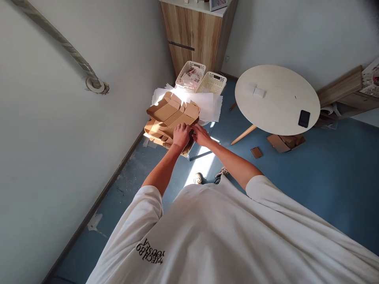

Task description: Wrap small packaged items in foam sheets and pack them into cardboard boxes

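A partly unfolded cardboard box [168, 110] with creases and cut flaps lies tilted on a stack of flat cardboard pieces [155, 130]. My left hand [181, 136] is closed over its near edge, knuckles up, with a ring on one finger. Close beside it, my right hand [201, 135] has its fingers bent in at the near right corner of the same box. The fingertips of both hands are partly hidden against the cardboard. Under and behind the box spread white paper sheets [211, 104], brightly lit by the sun.
Two white plastic baskets, one with plastic packets [192, 77], stand behind the sheets before a wooden cabinet [195, 35]. On the right is a round white table [275, 102] bearing a black phone [304, 118]. A cardboard box [282, 142] and small brown piece [256, 152] lie on the floor.
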A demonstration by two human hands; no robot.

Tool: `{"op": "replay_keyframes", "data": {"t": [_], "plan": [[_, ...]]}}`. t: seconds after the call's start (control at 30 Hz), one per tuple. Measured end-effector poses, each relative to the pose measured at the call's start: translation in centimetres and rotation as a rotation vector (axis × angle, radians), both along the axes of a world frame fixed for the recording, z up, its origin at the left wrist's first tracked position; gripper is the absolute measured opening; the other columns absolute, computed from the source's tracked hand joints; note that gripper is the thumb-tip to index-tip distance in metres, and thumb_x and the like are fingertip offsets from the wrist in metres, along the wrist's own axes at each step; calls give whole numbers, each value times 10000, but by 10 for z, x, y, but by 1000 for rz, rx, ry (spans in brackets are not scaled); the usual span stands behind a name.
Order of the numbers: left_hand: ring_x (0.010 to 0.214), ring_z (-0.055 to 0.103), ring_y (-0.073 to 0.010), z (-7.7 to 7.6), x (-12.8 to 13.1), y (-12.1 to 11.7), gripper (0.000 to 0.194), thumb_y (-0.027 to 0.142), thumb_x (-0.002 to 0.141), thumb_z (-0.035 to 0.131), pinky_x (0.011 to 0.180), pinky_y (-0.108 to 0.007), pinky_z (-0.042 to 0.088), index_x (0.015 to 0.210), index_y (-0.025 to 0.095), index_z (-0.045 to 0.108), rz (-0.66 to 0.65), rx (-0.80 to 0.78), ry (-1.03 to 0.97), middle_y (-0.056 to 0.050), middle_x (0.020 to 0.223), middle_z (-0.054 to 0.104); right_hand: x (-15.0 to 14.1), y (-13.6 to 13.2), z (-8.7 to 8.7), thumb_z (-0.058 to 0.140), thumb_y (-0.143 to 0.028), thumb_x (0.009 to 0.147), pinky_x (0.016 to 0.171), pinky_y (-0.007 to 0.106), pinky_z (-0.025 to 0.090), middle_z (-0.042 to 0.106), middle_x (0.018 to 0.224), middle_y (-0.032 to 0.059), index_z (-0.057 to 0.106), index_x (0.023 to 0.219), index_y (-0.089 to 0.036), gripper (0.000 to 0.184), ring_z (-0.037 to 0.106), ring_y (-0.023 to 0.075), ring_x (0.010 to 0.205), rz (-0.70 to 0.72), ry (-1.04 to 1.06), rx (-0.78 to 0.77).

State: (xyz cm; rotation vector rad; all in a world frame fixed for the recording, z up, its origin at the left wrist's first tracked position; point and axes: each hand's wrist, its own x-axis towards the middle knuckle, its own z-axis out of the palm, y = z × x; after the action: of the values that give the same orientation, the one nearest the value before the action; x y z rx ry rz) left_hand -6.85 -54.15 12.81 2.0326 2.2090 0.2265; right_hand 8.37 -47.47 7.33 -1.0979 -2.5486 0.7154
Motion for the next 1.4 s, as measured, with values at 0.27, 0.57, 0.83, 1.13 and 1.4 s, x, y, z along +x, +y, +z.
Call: {"op": "replay_keyframes", "data": {"t": [0.27, 0.57, 0.83, 1.13, 1.4], "plan": [[1268, 553, -363, 3, -7, -8, 421, 118, 1004, 398, 1054, -479, 465, 1317, 212, 662, 23, -15, 40, -190, 1313, 632, -4, 8, -20, 587, -161, 946, 1248, 524, 422, 480, 1645, 151, 616, 1461, -177, 517, 415, 324, 1553, -33, 23, -81], [1299, 571, -380, 25, -18, 9, 475, 132, 1005, 414, 1050, -501, 465, 1438, 207, 595, 111, 151, -1, -196, 1402, 626, 3, 10, -22, 548, -205, 977, 1214, 548, 457, 543, 1594, 169, 621, 1445, -193, 474, 470, 318, 1524, -107, 81, -135], [1296, 565, -346, 61, 21, 54, 507, 168, 1011, 417, 1091, -492, 435, 1484, 248, 579, -63, 295, -46, -159, 1370, 645, 58, 24, 9, 466, -168, 995, 1239, 533, 411, 506, 1586, 159, 551, 1504, -204, 518, 453, 304, 1503, -284, 141, 116], [1273, 559, -364, 68, 144, 129, 474, 218, 1036, 382, 1064, -543, 420, 1443, 255, 623, -408, 233, -42, -178, 1352, 649, 194, 77, 69, 492, -318, 1037, 1254, 724, 204, 300, 1721, 168, 305, 1697, -254, 690, 116, 434, 1647, -444, 52, 287], [1179, 593, -345, 41, 290, 192, 459, 202, 1068, 321, 1003, -520, 426, 1354, 242, 678, -771, 205, -19, -179, 1258, 669, 344, 114, 65, 435, -245, 1049, 1281, 685, 119, 530, 1603, 154, 458, 1638, -240, 590, 376, 386, 1534, -563, -44, 307]]}}
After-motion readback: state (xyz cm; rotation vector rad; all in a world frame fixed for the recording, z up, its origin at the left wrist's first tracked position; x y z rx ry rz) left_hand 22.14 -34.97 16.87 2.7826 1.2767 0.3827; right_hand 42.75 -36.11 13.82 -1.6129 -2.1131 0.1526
